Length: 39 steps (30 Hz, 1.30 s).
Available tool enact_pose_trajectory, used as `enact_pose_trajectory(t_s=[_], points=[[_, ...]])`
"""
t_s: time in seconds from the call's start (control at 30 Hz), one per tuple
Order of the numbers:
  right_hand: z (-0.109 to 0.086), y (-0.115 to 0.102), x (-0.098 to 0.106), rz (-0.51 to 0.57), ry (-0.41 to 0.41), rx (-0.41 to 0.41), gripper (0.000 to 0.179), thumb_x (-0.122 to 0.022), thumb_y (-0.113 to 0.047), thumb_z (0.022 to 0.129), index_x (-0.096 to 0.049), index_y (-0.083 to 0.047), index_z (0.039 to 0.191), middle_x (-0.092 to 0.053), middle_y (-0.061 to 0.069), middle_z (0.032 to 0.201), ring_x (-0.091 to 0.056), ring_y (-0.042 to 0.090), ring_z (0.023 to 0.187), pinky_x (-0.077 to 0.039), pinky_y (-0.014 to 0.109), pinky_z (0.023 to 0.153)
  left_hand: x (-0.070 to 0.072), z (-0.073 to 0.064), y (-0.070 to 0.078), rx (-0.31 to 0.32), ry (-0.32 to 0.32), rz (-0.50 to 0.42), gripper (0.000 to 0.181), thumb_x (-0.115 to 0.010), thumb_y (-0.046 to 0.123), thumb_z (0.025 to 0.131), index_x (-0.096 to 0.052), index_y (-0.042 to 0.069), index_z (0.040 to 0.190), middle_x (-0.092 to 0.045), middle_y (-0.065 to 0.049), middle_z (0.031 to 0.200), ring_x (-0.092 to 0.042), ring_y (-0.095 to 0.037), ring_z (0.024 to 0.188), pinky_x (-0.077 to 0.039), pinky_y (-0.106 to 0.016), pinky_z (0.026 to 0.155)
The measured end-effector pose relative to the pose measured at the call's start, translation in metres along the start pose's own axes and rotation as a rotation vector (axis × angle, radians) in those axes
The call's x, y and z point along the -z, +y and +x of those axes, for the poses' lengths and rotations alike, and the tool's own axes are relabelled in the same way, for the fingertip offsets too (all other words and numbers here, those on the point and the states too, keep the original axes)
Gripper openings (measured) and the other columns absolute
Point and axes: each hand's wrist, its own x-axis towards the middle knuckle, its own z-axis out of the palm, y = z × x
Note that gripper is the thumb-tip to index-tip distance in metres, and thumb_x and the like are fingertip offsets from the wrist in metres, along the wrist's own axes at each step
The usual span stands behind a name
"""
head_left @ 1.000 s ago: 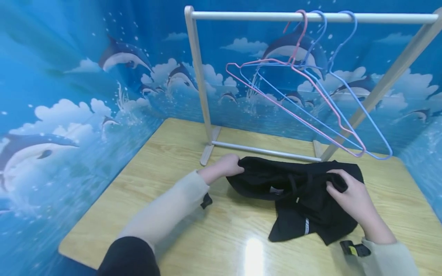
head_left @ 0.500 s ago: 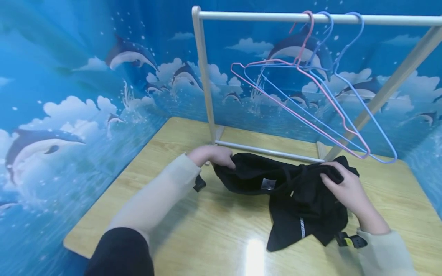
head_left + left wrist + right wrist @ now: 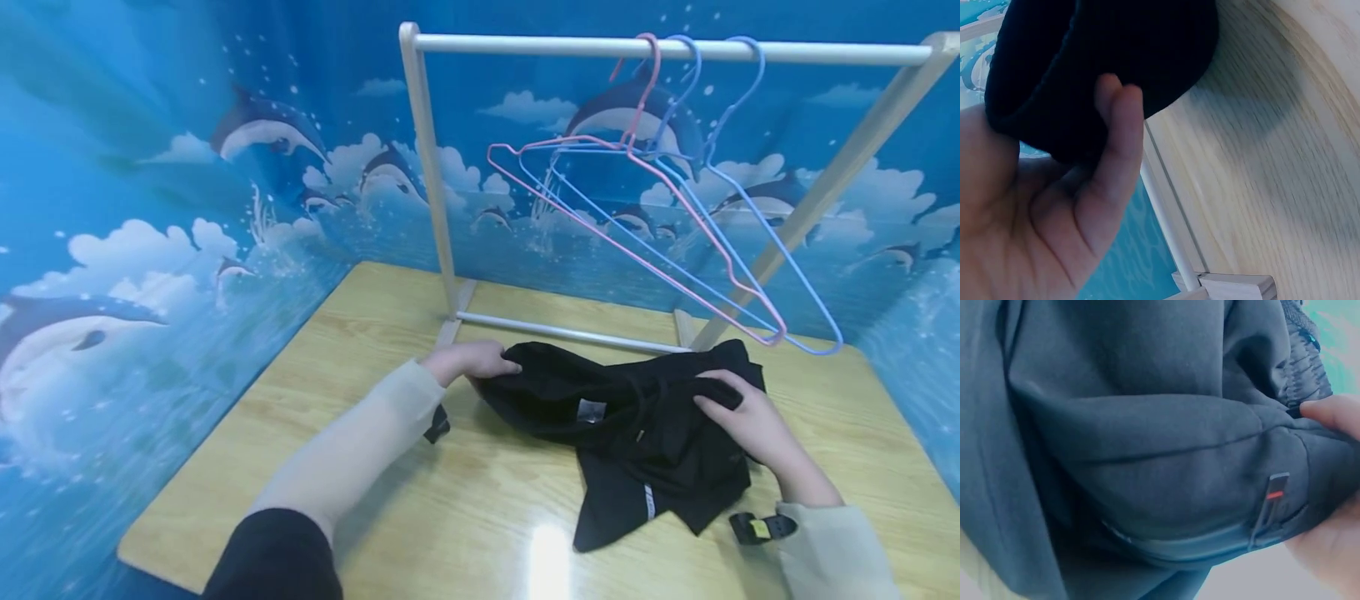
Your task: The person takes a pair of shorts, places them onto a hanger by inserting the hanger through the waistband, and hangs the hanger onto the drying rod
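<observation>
The black garment [image 3: 667, 467] lies partly on the table [image 3: 337, 358], just in front of the rack [image 3: 525, 44], its band side raised between two hands. The left hand [image 3: 480, 360] pinches one end of the rim, fingers curled on the cloth; the right hand [image 3: 750, 421] pinches the opposite end, thumb against the gathered elastic [image 3: 1307, 369]. This two-ended hold appears to serve to keep the opening spread, exposing a pale label [image 3: 591, 411] inside. The lower part rests on the table, which presumably spares the hands its weight. A zip pull [image 3: 1277, 487] shows near the right grip. Three hangers [image 3: 631, 148] hang by their hooks from the top bar, apart from both hands.
</observation>
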Motion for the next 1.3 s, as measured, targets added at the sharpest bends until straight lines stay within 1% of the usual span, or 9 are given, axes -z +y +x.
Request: enact_pose_trajectory(t_s=[0.17, 0.27, 0.43, 0.6, 0.77, 0.9, 1.0, 1.07, 1.3], points=[[0.001, 0.005, 0.001, 0.013, -0.012, -0.028, 0.037, -0.059, -0.022, 0.096, -0.054, 0.003, 0.123, -0.052, 0.033, 0.127, -0.045, 0.049, 0.119, -0.037, 0.06, 0.09, 0.001, 0.002, -0.004, -0.049, 0.021, -0.217, 0.043, -0.042, 0.034, 0.104, -0.054, 0.0, 0.128, -0.065, -0.017, 0.112, -0.067, -0.027, 0.093, -0.056, -0.035, 0.082], [0.0, 0.007, 0.002, 0.02, -0.015, -0.046, 0.037, -0.059, -0.022, 0.096, -0.054, 0.004, 0.123, -0.052, 0.033, 0.126, -0.045, 0.049, 0.119, -0.037, 0.059, 0.089, 0.002, 0.001, -0.009, -0.165, 0.069, -0.283, 0.042, -0.041, 0.022, 0.105, -0.04, 0.004, 0.143, -0.058, -0.017, 0.126, -0.063, -0.028, 0.105, -0.055, -0.036, 0.086], [0.0, 0.011, 0.001, 0.036, -0.023, -0.068, 0.038, -0.059, -0.022, 0.096, -0.054, 0.004, 0.123, -0.052, 0.033, 0.127, -0.044, 0.048, 0.119, -0.037, 0.058, 0.09, 0.001, -0.009, -0.017, -0.417, 0.151, -0.04, 0.067, -0.059, 0.034, 0.097, -0.028, 0.016, 0.153, -0.029, -0.01, 0.157, -0.028, -0.027, 0.145, -0.029, -0.044, 0.116], [0.002, 0.012, 0.002, 0.043, -0.041, -0.088, 0.041, -0.058, -0.026, 0.097, -0.052, 0.003, 0.126, -0.05, 0.033, 0.13, -0.042, 0.049, 0.121, -0.037, 0.059, 0.09, -0.008, -0.022, -0.021, -0.603, 0.17, 0.269, 0.098, -0.072, 0.056, 0.078, -0.024, 0.017, 0.154, -0.018, -0.01, 0.162, -0.013, -0.033, 0.149, -0.017, -0.051, 0.12], [0.002, 0.014, 0.003, 0.043, -0.045, -0.097, 0.041, -0.058, -0.026, 0.097, -0.053, 0.003, 0.126, -0.049, 0.034, 0.13, -0.043, 0.048, 0.12, -0.037, 0.058, 0.09, -0.023, -0.03, -0.018, -0.687, 0.158, 0.504, 0.109, -0.078, 0.059, 0.066, -0.027, 0.018, 0.153, -0.018, -0.007, 0.162, -0.01, -0.03, 0.15, -0.014, -0.051, 0.12], [0.003, 0.014, 0.003, 0.053, -0.048, -0.104, 0.041, -0.058, -0.025, 0.097, -0.052, 0.004, 0.125, -0.048, 0.035, 0.13, -0.042, 0.049, 0.12, -0.037, 0.059, 0.09, -0.029, -0.032, -0.013, -0.7, 0.13, 0.636, 0.092, -0.082, 0.031, 0.077, -0.03, 0.023, 0.152, -0.02, -0.003, 0.161, -0.012, -0.024, 0.15, -0.017, -0.047, 0.121], [0.004, 0.014, 0.004, 0.057, -0.058, -0.113, 0.043, -0.057, -0.026, 0.097, -0.051, 0.004, 0.126, -0.047, 0.035, 0.131, -0.042, 0.049, 0.121, -0.037, 0.06, 0.09, -0.032, -0.029, -0.009, -0.712, 0.141, 0.701, 0.081, -0.069, -0.002, 0.084, -0.032, 0.025, 0.151, -0.026, -0.002, 0.16, -0.017, -0.022, 0.149, -0.019, -0.045, 0.12], [0.004, 0.014, 0.005, 0.057, -0.073, -0.126, 0.044, -0.057, -0.027, 0.097, -0.05, 0.004, 0.128, -0.046, 0.035, 0.132, -0.041, 0.05, 0.121, -0.037, 0.06, 0.091, -0.033, -0.025, -0.006, -0.726, 0.163, 0.714, 0.078, -0.059, -0.012, 0.085, -0.034, 0.025, 0.15, -0.031, -0.003, 0.158, -0.022, -0.022, 0.148, -0.019, -0.043, 0.12], [0.003, 0.016, 0.004, 0.063, -0.082, -0.138, 0.045, -0.057, -0.027, 0.097, -0.05, 0.004, 0.128, -0.046, 0.035, 0.133, -0.041, 0.049, 0.121, -0.037, 0.06, 0.091, -0.035, -0.01, -0.003, -0.82, 0.229, 0.657, 0.05, -0.063, 0.005, 0.091, -0.052, 0.019, 0.138, -0.052, -0.001, 0.143, -0.042, -0.021, 0.138, -0.023, -0.045, 0.119]])
